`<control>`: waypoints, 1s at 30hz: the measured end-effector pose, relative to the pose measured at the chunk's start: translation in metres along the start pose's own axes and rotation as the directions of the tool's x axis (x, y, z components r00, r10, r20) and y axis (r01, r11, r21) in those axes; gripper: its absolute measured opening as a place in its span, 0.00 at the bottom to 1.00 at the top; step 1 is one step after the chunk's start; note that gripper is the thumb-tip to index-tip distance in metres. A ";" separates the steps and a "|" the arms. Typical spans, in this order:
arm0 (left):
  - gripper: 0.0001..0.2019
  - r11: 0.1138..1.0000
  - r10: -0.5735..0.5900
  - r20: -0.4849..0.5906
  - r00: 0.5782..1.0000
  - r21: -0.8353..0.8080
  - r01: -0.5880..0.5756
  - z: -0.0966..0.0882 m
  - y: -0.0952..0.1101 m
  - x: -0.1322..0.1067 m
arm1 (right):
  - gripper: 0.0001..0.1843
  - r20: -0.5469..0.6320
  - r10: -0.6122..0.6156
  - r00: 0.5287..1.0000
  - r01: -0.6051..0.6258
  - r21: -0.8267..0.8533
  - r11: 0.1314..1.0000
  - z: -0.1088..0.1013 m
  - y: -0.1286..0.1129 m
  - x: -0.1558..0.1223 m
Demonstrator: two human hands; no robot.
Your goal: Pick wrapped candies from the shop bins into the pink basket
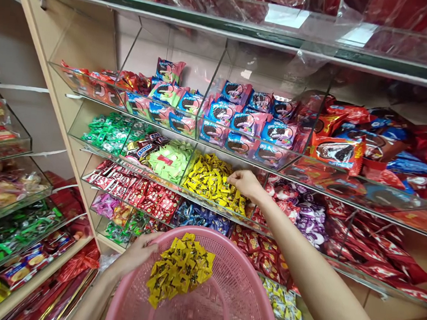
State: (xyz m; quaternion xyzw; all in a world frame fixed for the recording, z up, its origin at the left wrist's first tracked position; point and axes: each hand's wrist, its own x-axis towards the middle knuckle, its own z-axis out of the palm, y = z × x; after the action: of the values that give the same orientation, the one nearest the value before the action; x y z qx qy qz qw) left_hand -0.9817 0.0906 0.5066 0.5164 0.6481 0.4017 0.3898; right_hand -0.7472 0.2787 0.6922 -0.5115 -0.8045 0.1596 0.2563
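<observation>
My left hand (138,253) is closed on the left rim of a pink plastic basket (249,294) with perforated walls. Inside the basket lies a heap of small yellow-wrapped candies (182,267). My right hand (247,184) reaches over a clear shelf bin full of the same kind of yellow-wrapped candies (211,180). Its thumb and fingers are pinched together at the right part of that pile. Whatever may be between the fingertips is too small to make out.
Clear shelf dividers (190,165) separate the bins. Left of the yellow candies are light green packets (170,158) and Snickers bars (144,149); purple-white candies (311,217) lie to the right. Blue-pink cookie packs (247,120) fill the shelf above, and red packets (138,193) sit below.
</observation>
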 end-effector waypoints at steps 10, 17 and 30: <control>0.23 0.996 0.088 0.066 0.994 0.030 -0.090 -0.002 -0.018 0.008 | 0.10 -0.134 -0.326 0.936 0.343 0.139 0.929 -0.020 -0.029 -0.055; 0.24 0.999 0.052 0.041 0.998 0.010 -0.052 -0.001 -0.019 0.010 | 0.10 0.297 -0.390 0.872 0.318 0.262 0.911 0.028 -0.001 -0.111; 0.25 0.998 0.042 0.069 0.997 -0.039 -0.039 0.001 -0.012 0.005 | 0.09 0.458 -0.283 0.843 0.226 0.175 0.958 0.096 0.075 -0.119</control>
State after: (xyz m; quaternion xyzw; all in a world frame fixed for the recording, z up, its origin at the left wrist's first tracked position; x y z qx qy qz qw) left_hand -0.9863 0.0942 0.4948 0.5358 0.6159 0.4034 0.4134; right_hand -0.7057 0.2034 0.5446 -0.3293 -0.8929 0.2914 0.0972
